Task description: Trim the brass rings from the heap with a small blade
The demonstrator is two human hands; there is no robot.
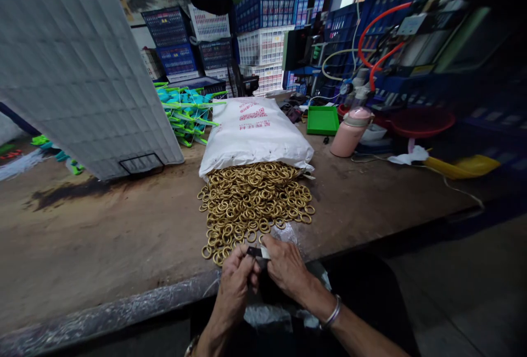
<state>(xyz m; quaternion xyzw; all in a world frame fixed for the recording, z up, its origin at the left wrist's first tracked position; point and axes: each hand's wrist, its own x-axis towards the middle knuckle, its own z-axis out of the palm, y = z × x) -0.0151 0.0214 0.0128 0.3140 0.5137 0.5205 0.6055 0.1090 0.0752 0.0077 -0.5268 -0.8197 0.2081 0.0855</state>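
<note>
At the table's front edge my left hand (236, 275) and my right hand (288, 266) are close together, both with fingers closed. Between them runs a short dark strip (254, 251) with a white piece (265, 252) at its right end. My left fingers pinch the dark part, and my right thumb and fingers hold the white end. I cannot make out exactly what the strip is. Just beyond my hands lies a spread heap of brass-coloured rings (251, 197), coming from the mouth of a white sack (251, 132) with red print.
On the left stands a large white padded panel (82, 71), with green and blue pieces (187, 112) behind it. To the right are a green tray (322, 121), a pink bottle (349, 134), a red bowl (424, 121) and tubing. Stacked crates (265, 5) fill the back.
</note>
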